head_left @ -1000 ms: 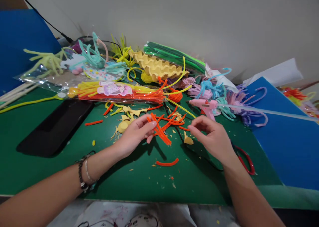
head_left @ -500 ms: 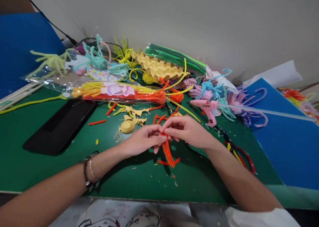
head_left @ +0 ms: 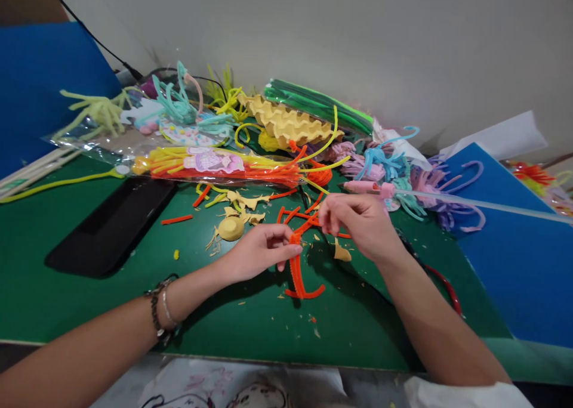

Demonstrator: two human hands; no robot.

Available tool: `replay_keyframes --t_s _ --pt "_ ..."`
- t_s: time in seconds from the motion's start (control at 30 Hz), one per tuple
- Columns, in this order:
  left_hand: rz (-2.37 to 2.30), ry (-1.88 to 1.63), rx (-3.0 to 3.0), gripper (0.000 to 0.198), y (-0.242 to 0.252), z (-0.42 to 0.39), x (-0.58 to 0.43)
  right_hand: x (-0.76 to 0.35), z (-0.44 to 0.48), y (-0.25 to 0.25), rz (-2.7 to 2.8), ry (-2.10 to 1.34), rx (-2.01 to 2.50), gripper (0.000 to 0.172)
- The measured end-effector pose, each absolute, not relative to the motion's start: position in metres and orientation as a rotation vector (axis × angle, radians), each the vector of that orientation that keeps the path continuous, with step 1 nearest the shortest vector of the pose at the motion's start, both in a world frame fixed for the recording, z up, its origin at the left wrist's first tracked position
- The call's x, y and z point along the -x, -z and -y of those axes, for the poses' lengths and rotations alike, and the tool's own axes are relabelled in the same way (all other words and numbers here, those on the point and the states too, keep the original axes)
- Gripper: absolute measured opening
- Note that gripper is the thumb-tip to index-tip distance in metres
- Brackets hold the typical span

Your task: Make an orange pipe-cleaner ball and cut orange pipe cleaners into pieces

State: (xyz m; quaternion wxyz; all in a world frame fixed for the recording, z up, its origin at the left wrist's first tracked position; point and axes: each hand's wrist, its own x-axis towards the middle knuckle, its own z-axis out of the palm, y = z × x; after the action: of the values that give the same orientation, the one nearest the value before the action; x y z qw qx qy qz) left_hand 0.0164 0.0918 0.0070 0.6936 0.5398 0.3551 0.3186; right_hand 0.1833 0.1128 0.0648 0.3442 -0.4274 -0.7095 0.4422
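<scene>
Bent orange pipe cleaners [head_left: 295,271] are pinched between the thumb and fingers of my left hand [head_left: 264,250]. Their lower ends spread into a curved foot shape just above the green table. From the pinch, an orange strand [head_left: 308,224] slants up to the right, reaching the fingertips of my right hand [head_left: 358,220]. That hand is closed with curled fingers, and its grip on the strand's end is partly hidden. Behind it, the pink glue gun [head_left: 364,187] is mostly covered. Short orange pieces [head_left: 290,214] lie beyond the hands.
On the green table [head_left: 215,330] lie a black tablet-like slab [head_left: 111,229], yellow carton scraps [head_left: 230,229] and red-handled pliers [head_left: 450,289]. Along the back sit a bag of yellow and orange pipe cleaners [head_left: 215,164], an egg carton [head_left: 286,120] and green pipe cleaners [head_left: 317,105].
My right hand has moved right and up, away from my left hand, and now covers the glue gun's handle. My left hand keeps its pinch; a carton scrap beneath my right hand is now visible.
</scene>
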Motion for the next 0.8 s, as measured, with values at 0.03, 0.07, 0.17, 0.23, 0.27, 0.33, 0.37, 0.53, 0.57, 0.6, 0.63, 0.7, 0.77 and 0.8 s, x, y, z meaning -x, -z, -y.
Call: replay_keyframes --t_s 0.03,0.07,0.17,0.23,0.27,0.33,0.37,0.53,0.57,0.6,0.63,0.7,0.77,0.8 --pt "-0.796 -0.718 -1.2 0.016 -0.007 -0.092 -0.016 -0.186 -0.114 -0.066 1.852 -1.086 1.107 0.038" --pt "-0.801 -0.723 -1.196 0.017 -0.007 -0.092 -0.016 -0.188 -0.114 -0.068 1.865 -1.043 1.107 0.038" --pt "-0.811 -0.73 -1.186 0.018 -0.007 -0.092 -0.016 -0.194 -0.113 -0.069 1.856 -1.041 1.159 0.027" --pt "-0.815 -0.731 -1.184 0.02 -0.007 -0.092 -0.016 -0.196 -0.111 -0.069 1.839 -1.094 1.22 0.019" --pt "-0.819 -0.731 -1.185 0.02 -0.007 -0.092 -0.016 -0.198 -0.11 -0.068 1.842 -1.11 1.245 0.017" --pt "-0.831 -0.739 -1.19 0.021 -0.007 -0.092 -0.017 -0.201 -0.107 -0.066 1.88 -1.101 1.277 0.021" --pt "-0.837 -0.746 -1.195 0.021 -0.008 -0.092 -0.017 -0.203 -0.107 -0.065 1.907 -1.082 1.294 0.025" --pt "-0.865 -0.776 -1.201 0.021 -0.011 -0.092 -0.017 -0.212 -0.105 -0.06 2.048 -0.889 1.401 0.035" --pt "-0.873 -0.781 -1.199 0.02 -0.011 -0.093 -0.017 -0.214 -0.106 -0.058 2.079 -0.834 1.419 0.031" --pt "-0.878 -0.783 -1.199 0.02 -0.011 -0.093 -0.016 -0.217 -0.106 -0.058 2.113 -0.783 1.435 0.025" --pt "-0.882 -0.788 -1.202 0.019 -0.012 -0.093 -0.016 -0.221 -0.107 -0.057 2.149 -0.739 1.453 0.018" --pt "-0.892 -0.799 -1.217 0.018 -0.012 -0.095 -0.015 -0.232 -0.109 -0.057 2.199 -0.665 1.506 0.01" --pt "-0.909 -0.815 -1.235 0.018 -0.012 -0.096 -0.013 -0.246 -0.11 -0.058 2.179 -0.534 1.641 0.017" --pt "-0.92 -0.823 -1.243 0.018 -0.012 -0.097 -0.012 -0.255 -0.11 -0.058 2.14 -0.403 1.754 0.021"
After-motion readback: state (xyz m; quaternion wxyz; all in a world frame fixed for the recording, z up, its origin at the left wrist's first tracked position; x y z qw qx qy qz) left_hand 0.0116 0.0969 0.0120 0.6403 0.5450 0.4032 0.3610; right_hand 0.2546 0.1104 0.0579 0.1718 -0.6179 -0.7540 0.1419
